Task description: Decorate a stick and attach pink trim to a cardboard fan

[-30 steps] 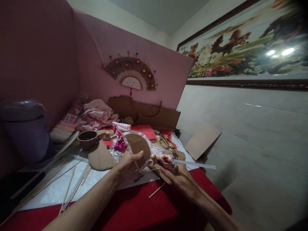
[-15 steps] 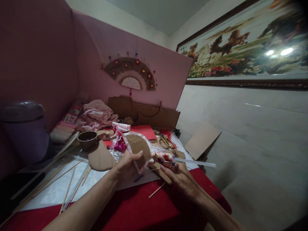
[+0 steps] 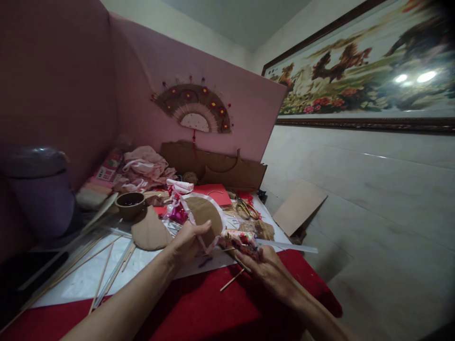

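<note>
My left hand (image 3: 190, 242) grips a rounded cardboard piece (image 3: 205, 213) by its lower left edge, thumb on top. Pale pink-white fabric trim runs along the cardboard's rim. In my right hand (image 3: 265, 265) is a hot glue gun (image 3: 243, 240) with a colourful patterned body, and a long translucent glue stick (image 3: 289, 246) juts out of its back end to the right. The gun's tip is at or very near the trimmed lower right edge; I cannot tell whether they touch. Fingers of the right hand are wrapped under the gun, partly hidden.
Left of the cardboard lie another cardboard piece (image 3: 151, 229), a brown bowl (image 3: 130, 206) and several thin sticks (image 3: 103, 272). Gold-handled scissors (image 3: 248, 210) lie behind the glue gun. Pink cloth (image 3: 147, 163) is heaped at the back, and a decorated fan (image 3: 195, 109) hangs on the pink panel.
The glue gun has shifted slightly left and down along the cardboard's trimmed edge, tilting a little. My left hand keeps its hold on the cardboard.
</note>
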